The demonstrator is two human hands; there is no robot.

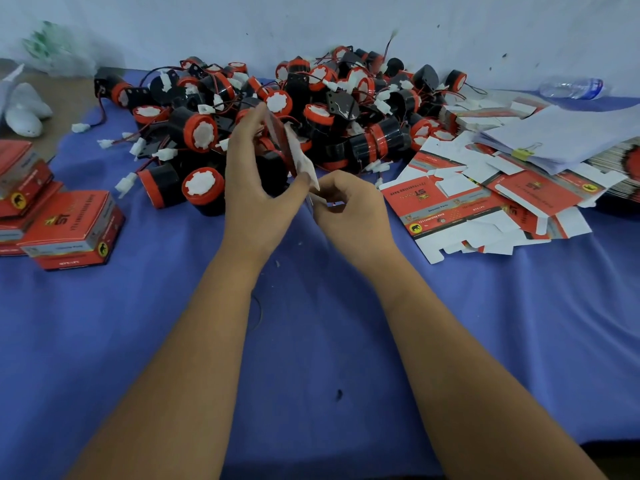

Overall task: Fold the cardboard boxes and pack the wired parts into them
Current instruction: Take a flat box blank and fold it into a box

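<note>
In the centre of the frame both hands hold one flat cardboard box blank (301, 157) up off the bench (311, 341), edge-on to the camera, so that it shows only as a thin red-and-white sliver. Its long axis runs from the upper left, by the fingertips of the left hand (256, 181), down to the lower right, where the right hand (349, 206) pinches its lower end between thumb and curled fingers. The left hand grips the upper part, thumb on the near side and fingers behind it. The blank is not yet opened into a box, so the coming fold likely turns on this tilt, each hand working its own end. The pile of wired parts (277, 116) lies just behind the blank, nearer the left hand. More flat blanks (485, 202) lie at centre right, nearer the right hand, and folded boxes (72, 230) stand at the left edge.
</note>
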